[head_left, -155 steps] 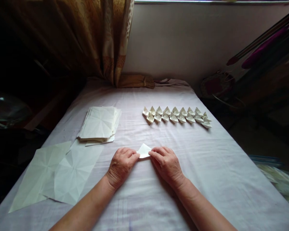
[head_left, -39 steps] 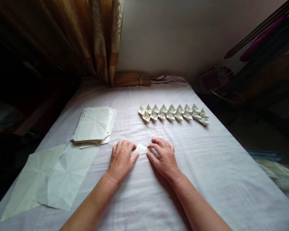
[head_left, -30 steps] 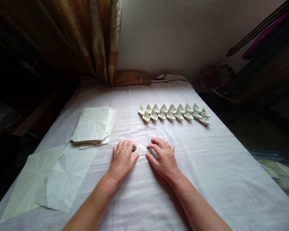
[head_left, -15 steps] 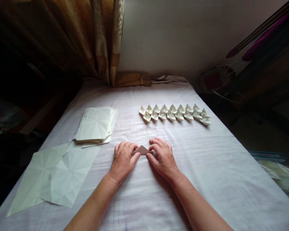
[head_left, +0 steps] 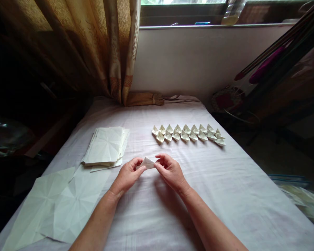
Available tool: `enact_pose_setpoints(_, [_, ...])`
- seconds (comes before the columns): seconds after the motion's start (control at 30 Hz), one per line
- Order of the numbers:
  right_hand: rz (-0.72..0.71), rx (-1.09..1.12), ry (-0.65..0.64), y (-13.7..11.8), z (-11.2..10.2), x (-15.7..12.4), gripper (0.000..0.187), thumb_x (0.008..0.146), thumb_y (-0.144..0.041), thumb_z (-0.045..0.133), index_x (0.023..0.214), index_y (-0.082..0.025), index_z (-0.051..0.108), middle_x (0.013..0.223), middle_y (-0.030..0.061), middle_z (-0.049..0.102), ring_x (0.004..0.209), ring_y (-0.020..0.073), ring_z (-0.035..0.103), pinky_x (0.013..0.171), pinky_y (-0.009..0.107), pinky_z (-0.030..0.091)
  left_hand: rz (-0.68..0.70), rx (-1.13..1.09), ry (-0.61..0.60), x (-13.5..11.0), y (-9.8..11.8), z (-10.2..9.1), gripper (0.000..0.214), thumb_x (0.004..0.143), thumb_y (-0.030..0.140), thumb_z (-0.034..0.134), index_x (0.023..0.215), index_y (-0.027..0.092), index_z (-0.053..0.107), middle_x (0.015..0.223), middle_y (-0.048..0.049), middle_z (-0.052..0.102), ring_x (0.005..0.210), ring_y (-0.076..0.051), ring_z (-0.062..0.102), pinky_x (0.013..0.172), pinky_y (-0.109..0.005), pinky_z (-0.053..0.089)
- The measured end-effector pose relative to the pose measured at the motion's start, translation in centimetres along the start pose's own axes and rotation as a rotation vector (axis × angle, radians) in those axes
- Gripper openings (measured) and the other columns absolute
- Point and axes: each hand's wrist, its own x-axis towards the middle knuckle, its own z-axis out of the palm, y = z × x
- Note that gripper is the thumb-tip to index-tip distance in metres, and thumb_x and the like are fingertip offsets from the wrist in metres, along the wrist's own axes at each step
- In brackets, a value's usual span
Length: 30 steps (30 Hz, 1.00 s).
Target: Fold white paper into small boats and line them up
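Note:
Between my two hands a small folded paper boat [head_left: 147, 163] is held, its pointed middle facing up. My left hand [head_left: 128, 175] pinches its left end between thumb and fingers. On the other side, my right hand [head_left: 170, 171] grips the right end the same way. Beyond my right hand, two rows of folded paper boats [head_left: 185, 135] stand close together on the sheet. A stack of creased paper sheets [head_left: 104, 144] lies beyond my left hand. Loose creased sheets [head_left: 70, 202] overlap nearer to me on the left.
Under everything is a pale bedsheet [head_left: 214, 195]. A gold curtain [head_left: 120, 52] hangs at the back left, its hem resting on the far edge. Along the back wall runs a window ledge with a bottle [head_left: 233, 14]. A plastic bag [head_left: 303, 197] sits beyond the right edge.
Both hands have lifted the folded paper off the sheet and shifted slightly left, turning it in the fingers. The view has tilted up, bringing the window ledge into sight.

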Motion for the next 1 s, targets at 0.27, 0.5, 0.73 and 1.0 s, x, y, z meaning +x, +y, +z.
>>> enact_pose_setpoints(0.27, [0.037,0.087,0.1,1.0,1.8,0.5,0.023,0.079,-0.032,0.061,0.098,-0.02,0.059,0.069,-0.0012,0.065,0.054,0.0115,0.056,0.053,0.023,0.044,-0.13,-0.328,0.217,0.5,-1.1,0.4,0.058,0.066,0.045,0.072,0.113,0.017,0.052,0.068,0.0048,0.061,0.057,-0.011,0.059,0.048,-0.018,0.044])
enact_pose_setpoints(0.5, [0.017,0.049,0.034,0.9,1.3,0.1,0.015,0.08,-0.029,0.059,0.092,-0.022,0.054,0.065,-0.0038,0.06,0.052,0.0111,0.052,0.05,0.022,0.041,-0.125,-0.366,0.352,0.7,-1.6,1.0,0.048,0.07,0.051,0.069,0.099,0.019,0.048,0.057,0.0065,0.06,0.049,-0.012,0.06,0.043,-0.018,0.048])
enact_pose_setpoints(0.73, [-0.019,-0.026,0.005,0.7,1.3,-0.1,0.018,0.08,-0.027,0.059,0.097,-0.023,0.054,0.069,-0.004,0.06,0.05,0.0095,0.05,0.048,0.021,0.041,-0.106,-0.349,0.354,0.5,-1.9,1.1,0.046,0.073,0.055,0.066,0.096,0.02,0.046,0.051,0.0072,0.059,0.047,-0.012,0.061,0.042,-0.019,0.049])
enact_pose_setpoints(1.0, [-0.178,-0.217,0.022,0.9,1.2,-0.2,0.016,0.08,-0.023,0.061,0.096,-0.023,0.059,0.091,0.0035,0.064,0.065,0.013,0.058,0.054,0.023,0.046,-0.098,-0.305,0.316,0.1,-1.6,1.4,0.044,0.074,0.057,0.065,0.091,0.021,0.047,0.049,0.0059,0.06,0.047,-0.013,0.062,0.045,-0.02,0.049])
